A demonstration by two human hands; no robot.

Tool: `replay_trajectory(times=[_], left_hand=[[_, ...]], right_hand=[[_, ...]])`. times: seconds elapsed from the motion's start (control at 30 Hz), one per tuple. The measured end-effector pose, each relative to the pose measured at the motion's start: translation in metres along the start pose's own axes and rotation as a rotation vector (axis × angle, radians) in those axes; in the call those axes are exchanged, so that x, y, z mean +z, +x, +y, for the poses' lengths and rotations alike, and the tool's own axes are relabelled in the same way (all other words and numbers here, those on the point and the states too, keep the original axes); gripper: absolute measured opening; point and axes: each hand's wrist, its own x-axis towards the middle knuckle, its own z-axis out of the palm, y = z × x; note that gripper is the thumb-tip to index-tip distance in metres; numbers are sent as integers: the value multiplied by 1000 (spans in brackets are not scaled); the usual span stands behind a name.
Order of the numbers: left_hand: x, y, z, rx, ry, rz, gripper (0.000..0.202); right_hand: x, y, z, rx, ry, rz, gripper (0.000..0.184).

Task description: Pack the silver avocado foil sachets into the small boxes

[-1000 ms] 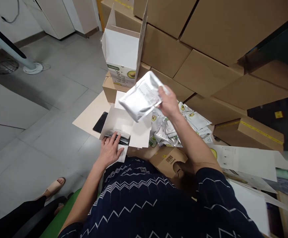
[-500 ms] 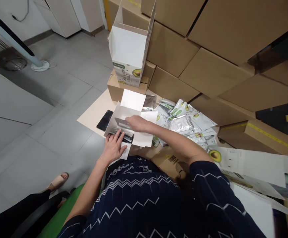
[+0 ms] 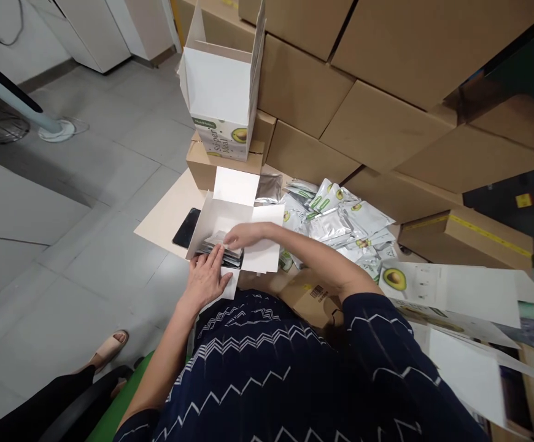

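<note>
An open white carton (image 3: 223, 212) stands in front of me with its flaps spread. Inside it, silver pouches (image 3: 233, 258) are stacked toward the near side. My right hand (image 3: 243, 235) reaches into the carton, its fingers closed on a pouch (image 3: 216, 237) at the top of the stack; its thumb is partly hidden. Over the carton's near edge lies my left hand (image 3: 206, 279), fingers stretched out and fingertips touching the pouches. To the right is a loose heap of silver and white pouches (image 3: 334, 225) with avocado prints.
A black phone (image 3: 186, 227) lies left of the carton on the pale board (image 3: 156, 222). Behind stands an open printed box (image 3: 221, 138) on a brown carton (image 3: 197, 166). Large brown cartons (image 3: 304, 86) form a wall at right. Another person's sandalled foot (image 3: 110, 350) is at lower left.
My right hand has moved down and toward me inside the carton, bringing the pouch from the far side onto the stack beside my left fingertips. The view has shifted slightly.
</note>
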Motion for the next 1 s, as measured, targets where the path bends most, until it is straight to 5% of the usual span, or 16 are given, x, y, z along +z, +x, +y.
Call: replay_trajectory(times=[0.13, 0.2, 0.23, 0.27, 0.33, 0.43, 0.57, 0.83, 1.0], left_hand=[[1, 0, -1, 6, -16, 2, 71], [1, -1, -1, 12, -26, 15, 71], [1, -1, -1, 15, -29, 21, 70], [1, 0, -1, 18, -29, 26, 70], [0, 0, -1, 21, -23, 29, 69], [-1, 0, 0, 20, -14, 22, 68], [0, 0, -1, 19, -12, 27, 67], [-6, -1, 4, 14, -13, 3, 65], [-31, 11, 6, -33, -32, 37, 53]], right_hand=[[-58, -43, 39, 163, 289, 633, 40], [-75, -59, 69, 363, 141, 952, 42], [-78, -64, 85, 479, 12, 1000, 40], [-75, -68, 99, 593, -127, 937, 36], [-58, -71, 124, 775, -338, 596, 25], [-19, -68, 147, 875, -431, 204, 43], [3, -66, 161, 911, -484, 189, 50], [-42, -88, 149, 817, -437, 41, 31], [-63, -113, 120, 555, -432, 279, 28]])
